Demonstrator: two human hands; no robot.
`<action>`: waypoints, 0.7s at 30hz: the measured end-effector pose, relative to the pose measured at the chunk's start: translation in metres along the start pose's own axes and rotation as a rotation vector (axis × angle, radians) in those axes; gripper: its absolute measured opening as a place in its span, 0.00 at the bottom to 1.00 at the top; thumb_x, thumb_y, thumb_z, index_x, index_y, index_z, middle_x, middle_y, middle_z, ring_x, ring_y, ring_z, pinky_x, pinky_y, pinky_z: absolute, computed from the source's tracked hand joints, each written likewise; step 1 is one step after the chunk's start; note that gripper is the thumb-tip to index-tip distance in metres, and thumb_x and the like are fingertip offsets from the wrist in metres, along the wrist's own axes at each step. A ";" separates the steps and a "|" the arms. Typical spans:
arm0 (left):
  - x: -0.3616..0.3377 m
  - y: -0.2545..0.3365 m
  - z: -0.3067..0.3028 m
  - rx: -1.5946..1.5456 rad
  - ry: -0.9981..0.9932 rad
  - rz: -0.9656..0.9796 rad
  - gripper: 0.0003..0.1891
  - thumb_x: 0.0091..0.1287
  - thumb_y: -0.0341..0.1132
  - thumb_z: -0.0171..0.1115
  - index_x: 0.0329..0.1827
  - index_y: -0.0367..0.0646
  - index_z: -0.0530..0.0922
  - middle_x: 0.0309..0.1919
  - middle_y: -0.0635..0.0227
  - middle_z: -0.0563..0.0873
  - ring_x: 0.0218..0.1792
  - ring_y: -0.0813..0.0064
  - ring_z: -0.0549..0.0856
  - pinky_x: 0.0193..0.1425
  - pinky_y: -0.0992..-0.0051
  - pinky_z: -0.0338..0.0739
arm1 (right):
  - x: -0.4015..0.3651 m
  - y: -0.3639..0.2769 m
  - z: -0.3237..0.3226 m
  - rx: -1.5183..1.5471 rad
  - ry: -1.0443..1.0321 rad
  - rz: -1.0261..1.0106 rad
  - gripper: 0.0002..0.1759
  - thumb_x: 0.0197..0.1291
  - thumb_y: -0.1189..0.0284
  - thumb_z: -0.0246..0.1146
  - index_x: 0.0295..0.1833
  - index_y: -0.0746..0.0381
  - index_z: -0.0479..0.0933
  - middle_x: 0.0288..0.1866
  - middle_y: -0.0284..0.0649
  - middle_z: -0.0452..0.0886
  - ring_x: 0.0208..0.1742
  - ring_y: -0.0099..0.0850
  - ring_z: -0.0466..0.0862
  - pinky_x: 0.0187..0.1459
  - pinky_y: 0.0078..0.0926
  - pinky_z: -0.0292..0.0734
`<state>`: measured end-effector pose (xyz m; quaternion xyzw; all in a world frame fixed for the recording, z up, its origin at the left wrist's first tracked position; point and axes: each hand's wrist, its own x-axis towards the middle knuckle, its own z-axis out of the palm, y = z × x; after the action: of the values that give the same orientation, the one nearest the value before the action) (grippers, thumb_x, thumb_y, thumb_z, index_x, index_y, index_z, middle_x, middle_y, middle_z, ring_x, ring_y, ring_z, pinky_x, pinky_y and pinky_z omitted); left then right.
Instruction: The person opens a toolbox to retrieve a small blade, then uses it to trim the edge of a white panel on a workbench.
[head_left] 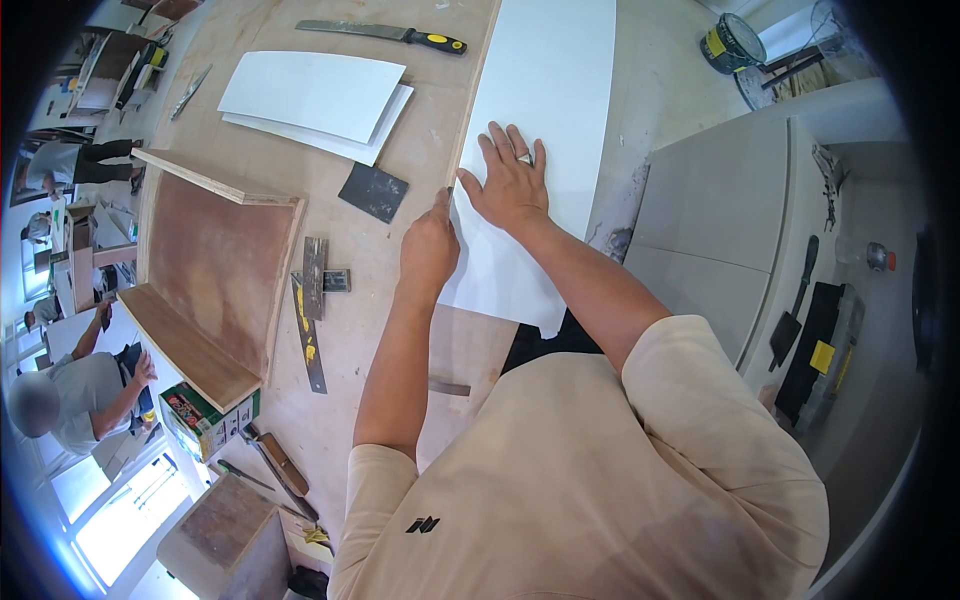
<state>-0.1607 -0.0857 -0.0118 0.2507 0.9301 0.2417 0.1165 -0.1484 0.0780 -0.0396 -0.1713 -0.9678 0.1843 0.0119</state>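
Observation:
A long white sheet [540, 90] lies on the wooden worktable [400, 330], running past its right edge. My right hand [512, 185] rests flat on the sheet with fingers spread, a ring on one finger. At the sheet's left edge, my left hand [430, 248] is closed, fingertips pointing away from me. Something small and dark shows at its fingertips, too little to name. To the left lie a dark square piece [374, 191] and two overlapping white pieces [312, 95]. A try square [313, 290] lies left of my left forearm.
A saw [380, 32] with a black and yellow handle lies at the far side. An open wooden box frame [210, 250] stands left, near a green box [205, 415]. A person [85, 400] works further left. A bucket [733, 45] stands far right, beyond a white cabinet [710, 220].

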 end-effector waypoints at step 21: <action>-0.001 0.004 -0.001 -0.077 0.046 0.002 0.23 0.67 0.22 0.55 0.66 0.29 0.76 0.32 0.37 0.86 0.35 0.40 0.88 0.41 0.51 0.82 | -0.001 -0.002 -0.003 -0.006 -0.015 0.008 0.41 0.71 0.43 0.54 0.79 0.58 0.64 0.86 0.39 0.55 0.87 0.38 0.47 0.83 0.55 0.30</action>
<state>-0.1585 -0.0833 -0.0091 0.2412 0.9224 0.2830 0.1043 -0.1476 0.0770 -0.0359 -0.1738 -0.9677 0.1827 0.0035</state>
